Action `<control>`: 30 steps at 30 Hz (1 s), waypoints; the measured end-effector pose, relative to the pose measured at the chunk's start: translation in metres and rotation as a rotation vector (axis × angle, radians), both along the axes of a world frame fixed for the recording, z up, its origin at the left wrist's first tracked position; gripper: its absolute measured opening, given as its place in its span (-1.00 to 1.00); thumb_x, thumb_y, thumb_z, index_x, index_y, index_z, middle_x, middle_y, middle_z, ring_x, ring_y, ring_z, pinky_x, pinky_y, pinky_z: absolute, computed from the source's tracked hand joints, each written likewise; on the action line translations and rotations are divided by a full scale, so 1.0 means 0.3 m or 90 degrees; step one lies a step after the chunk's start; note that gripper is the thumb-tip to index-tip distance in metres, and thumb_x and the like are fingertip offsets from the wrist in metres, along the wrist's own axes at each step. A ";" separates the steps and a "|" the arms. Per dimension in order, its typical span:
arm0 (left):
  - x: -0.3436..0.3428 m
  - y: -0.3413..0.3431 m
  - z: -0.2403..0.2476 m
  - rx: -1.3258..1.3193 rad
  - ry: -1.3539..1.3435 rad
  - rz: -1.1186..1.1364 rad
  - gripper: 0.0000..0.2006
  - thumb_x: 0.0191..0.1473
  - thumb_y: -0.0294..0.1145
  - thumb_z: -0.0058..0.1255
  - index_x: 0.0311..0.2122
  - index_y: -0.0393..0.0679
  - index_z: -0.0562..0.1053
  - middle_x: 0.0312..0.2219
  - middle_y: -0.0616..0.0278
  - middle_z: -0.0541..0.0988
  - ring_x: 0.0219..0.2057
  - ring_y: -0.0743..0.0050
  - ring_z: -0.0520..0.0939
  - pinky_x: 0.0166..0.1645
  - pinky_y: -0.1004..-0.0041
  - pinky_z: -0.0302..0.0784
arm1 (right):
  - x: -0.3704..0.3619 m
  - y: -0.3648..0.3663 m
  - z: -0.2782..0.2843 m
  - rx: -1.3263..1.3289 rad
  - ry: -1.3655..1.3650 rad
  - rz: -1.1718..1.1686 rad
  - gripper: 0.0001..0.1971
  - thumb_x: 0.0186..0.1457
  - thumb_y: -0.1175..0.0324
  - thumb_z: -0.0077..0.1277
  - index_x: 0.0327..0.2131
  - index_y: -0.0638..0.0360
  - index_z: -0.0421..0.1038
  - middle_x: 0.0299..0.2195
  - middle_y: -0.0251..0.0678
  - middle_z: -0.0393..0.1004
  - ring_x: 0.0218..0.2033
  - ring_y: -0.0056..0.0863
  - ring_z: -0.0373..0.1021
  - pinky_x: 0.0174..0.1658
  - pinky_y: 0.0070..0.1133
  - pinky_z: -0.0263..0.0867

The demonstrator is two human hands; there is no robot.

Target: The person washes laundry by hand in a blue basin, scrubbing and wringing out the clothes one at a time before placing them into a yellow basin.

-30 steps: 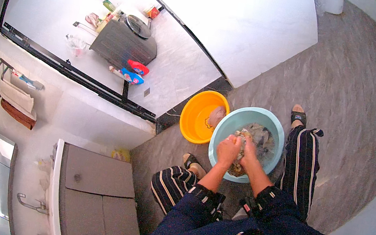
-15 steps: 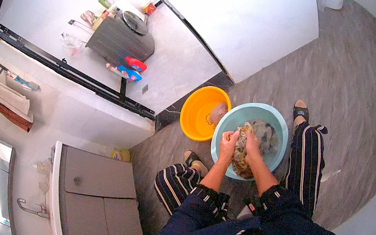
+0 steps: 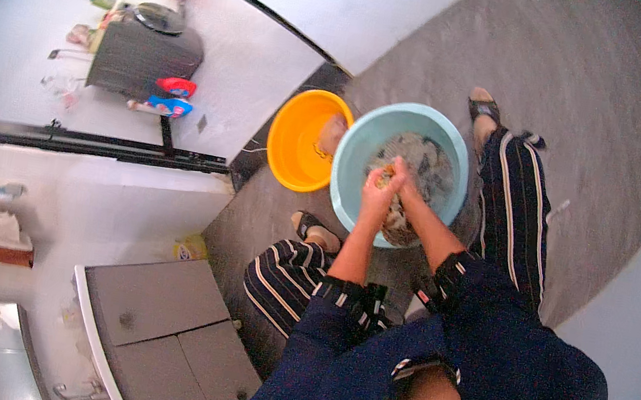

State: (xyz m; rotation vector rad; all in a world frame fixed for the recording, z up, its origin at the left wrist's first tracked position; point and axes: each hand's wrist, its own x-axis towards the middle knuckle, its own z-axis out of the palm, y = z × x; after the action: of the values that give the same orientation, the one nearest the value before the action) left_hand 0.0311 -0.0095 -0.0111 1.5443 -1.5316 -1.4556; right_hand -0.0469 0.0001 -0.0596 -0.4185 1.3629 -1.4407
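In the head view, the left hand (image 3: 376, 195) and right hand (image 3: 402, 176) are pressed together, both closed on a wet, crumpled cloth (image 3: 403, 214) over the round light-blue plastic basin (image 3: 360, 143). The cloth's long axis is unclear. A smooth orange basin (image 3: 291, 148) touches it, on the grey floor (image 3: 609, 96).

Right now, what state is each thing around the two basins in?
Blue basin: on the floor, holding wet laundry.
Laundry: bunched in the blue basin, part gripped by both hands.
Left hand: closed on the laundry.
Right hand: closed on the laundry, pressed against the left hand.
Orange basin: on the floor, touching the blue basin; contents unclear.
Grey cabinet: doors shut.
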 end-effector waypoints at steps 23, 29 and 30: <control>-0.100 0.043 0.192 -0.390 -0.254 -0.146 -0.77 -0.14 -0.24 0.02 -0.39 -0.16 0.41 -0.50 -0.01 0.51 -0.44 -0.09 0.54 -0.34 0.12 0.41 | -0.080 0.015 0.000 -0.062 -0.609 -0.158 -0.64 0.17 0.06 -0.22 -0.25 0.17 0.36 -0.35 -0.26 0.44 -0.36 -0.33 0.40 -0.26 -0.37 0.33; -0.103 0.036 0.176 -0.361 -0.315 -0.143 -0.76 -0.14 -0.21 0.02 -0.37 -0.12 0.40 -0.52 -0.05 0.52 -0.44 -0.16 0.52 -0.34 0.12 0.41 | -0.089 0.037 0.049 0.048 -0.706 -0.054 -0.49 0.06 -0.13 -0.16 -0.15 0.13 0.35 -0.28 -0.23 0.45 -0.28 -0.24 0.37 -0.14 -0.28 0.26; -0.049 0.004 0.163 -0.285 -0.286 -0.085 -0.77 -0.13 -0.25 0.01 -0.36 -0.14 0.40 -0.49 -0.04 0.51 -0.40 -0.07 0.54 -0.30 0.15 0.42 | -0.063 0.050 0.168 0.097 -0.645 -0.121 -0.56 0.10 -0.03 -0.16 -0.16 0.13 0.36 -0.27 -0.27 0.45 -0.27 -0.30 0.39 -0.16 -0.30 0.29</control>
State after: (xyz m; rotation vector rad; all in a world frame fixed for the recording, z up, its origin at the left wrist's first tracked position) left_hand 0.0163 -0.0084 0.0379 1.5692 -2.0793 -0.7667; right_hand -0.0658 0.0150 -0.0092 0.5146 0.6677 -1.3720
